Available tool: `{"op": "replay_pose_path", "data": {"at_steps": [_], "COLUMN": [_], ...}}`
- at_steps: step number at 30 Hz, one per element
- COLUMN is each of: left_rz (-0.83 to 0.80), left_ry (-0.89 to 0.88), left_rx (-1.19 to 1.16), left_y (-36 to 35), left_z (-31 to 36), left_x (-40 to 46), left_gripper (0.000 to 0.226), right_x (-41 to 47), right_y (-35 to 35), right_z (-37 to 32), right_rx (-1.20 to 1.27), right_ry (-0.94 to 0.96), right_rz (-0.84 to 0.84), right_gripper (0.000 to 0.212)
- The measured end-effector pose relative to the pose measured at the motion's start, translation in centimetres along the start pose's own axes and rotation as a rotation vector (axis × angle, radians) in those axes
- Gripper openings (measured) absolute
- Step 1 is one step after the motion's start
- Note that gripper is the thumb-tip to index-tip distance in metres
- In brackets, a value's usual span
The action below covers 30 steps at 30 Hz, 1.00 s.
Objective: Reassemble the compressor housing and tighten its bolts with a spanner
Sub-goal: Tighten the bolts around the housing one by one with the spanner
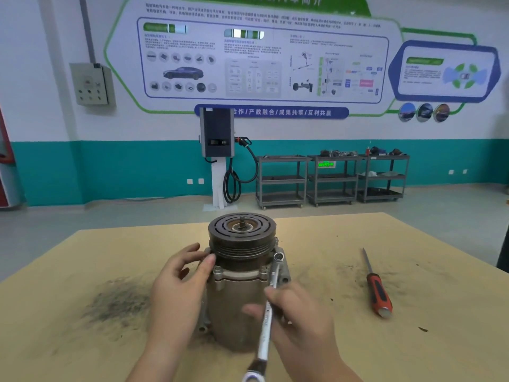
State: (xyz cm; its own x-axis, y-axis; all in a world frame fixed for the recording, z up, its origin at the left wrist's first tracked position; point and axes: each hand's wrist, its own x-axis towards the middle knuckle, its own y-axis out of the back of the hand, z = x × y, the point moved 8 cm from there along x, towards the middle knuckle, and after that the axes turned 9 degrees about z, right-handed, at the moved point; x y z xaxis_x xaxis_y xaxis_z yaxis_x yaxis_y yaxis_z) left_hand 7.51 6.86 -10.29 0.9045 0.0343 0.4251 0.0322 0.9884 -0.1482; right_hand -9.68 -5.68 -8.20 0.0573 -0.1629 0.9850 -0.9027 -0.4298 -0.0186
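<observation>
Compressor (239, 288) stands upright mid-table (413, 340), pulley end up. I see the spanner (268, 307) ring seated on a housing bolt (278, 256) at right, right hand (296, 318) gripping its shaft. Left hand (180, 279) loosely cups the housing's left flank, fingers touching it. Red-handled screwdriver (377, 288) lies well apart to the right.

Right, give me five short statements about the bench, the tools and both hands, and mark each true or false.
1. The grey metal compressor stands upright with its dark grooved pulley on top. True.
2. The silver ring spanner is held in the left hand. False: the right hand grips it; the left hand rests on the compressor's side.
3. The spanner's ring end sits at a bolt on the housing flange. True.
4. The red-handled screwdriver lies left of the compressor. False: it lies to the right.
5. The tan wooden tabletop is spotless. False: dark smudges mark it.
</observation>
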Motion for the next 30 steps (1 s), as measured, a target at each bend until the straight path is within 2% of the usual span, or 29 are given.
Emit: {"op": "replay_pose_path", "data": {"at_steps": [3, 7, 9, 11, 13, 16, 21, 23, 26, 28, 30], "left_rz": [0.008, -0.07, -0.102, -0.132, -0.228, -0.326, -0.216, -0.2, -0.179, -0.164, -0.167], "left_ry": [0.042, 0.072, 0.098, 0.156, 0.218, 0.261, 0.326, 0.372, 0.373, 0.367, 0.375], "left_rx": [-0.058, -0.145, -0.166, -0.231, -0.222, -0.083, -0.161, -0.215, -0.235, -0.226, -0.221], "left_y": [0.1, -0.3, -0.3, -0.8, -2.2, -4.1, -3.9, -3.8, -3.7, -3.7, -3.6], "left_z": [-1.0, -1.7, -2.2, -2.7, -2.8, -2.8, -3.2, -3.4, -3.3, -3.3, -3.4], "left_x": [0.4, 1.4, 2.0, 2.9, 3.8, 4.6, 5.4, 5.3, 5.3, 5.4, 5.5], "left_gripper": [0.01, 0.019, 0.021, 0.022, 0.021, 0.024, 0.01, 0.009, 0.007, 0.006, 0.005], "right_x": [0.2, 1.4, 2.3, 2.8, 3.1, 2.8, 2.5, 2.5, 2.2, 2.2, 2.4], "right_y": [-1.0, -0.4, 1.0, 2.7, 3.8, 3.1, 1.1, 0.0, -1.3, -1.8, -1.9], "right_z": [-0.2, 0.2, 1.8, 4.2, 6.8, 10.4, 13.3, 13.6, 13.5, 13.4, 13.7], "right_rx": [0.006, 0.062, 0.126, 0.238, 0.278, 0.38, 0.561, 0.667, 0.745, 0.791, 0.843], "right_ry": [0.018, -0.049, -0.28, -0.556, -0.775, -1.081, -1.336, -1.426, -1.497, -1.502, -1.491], "right_rz": [0.012, 0.07, 0.153, 0.298, 0.391, 0.334, 0.164, 0.036, -0.131, -0.144, -0.086], "right_gripper": [0.026, 0.015, 0.01, 0.016, 0.022, 0.029, 0.029, 0.028, 0.026, 0.025, 0.025]}}
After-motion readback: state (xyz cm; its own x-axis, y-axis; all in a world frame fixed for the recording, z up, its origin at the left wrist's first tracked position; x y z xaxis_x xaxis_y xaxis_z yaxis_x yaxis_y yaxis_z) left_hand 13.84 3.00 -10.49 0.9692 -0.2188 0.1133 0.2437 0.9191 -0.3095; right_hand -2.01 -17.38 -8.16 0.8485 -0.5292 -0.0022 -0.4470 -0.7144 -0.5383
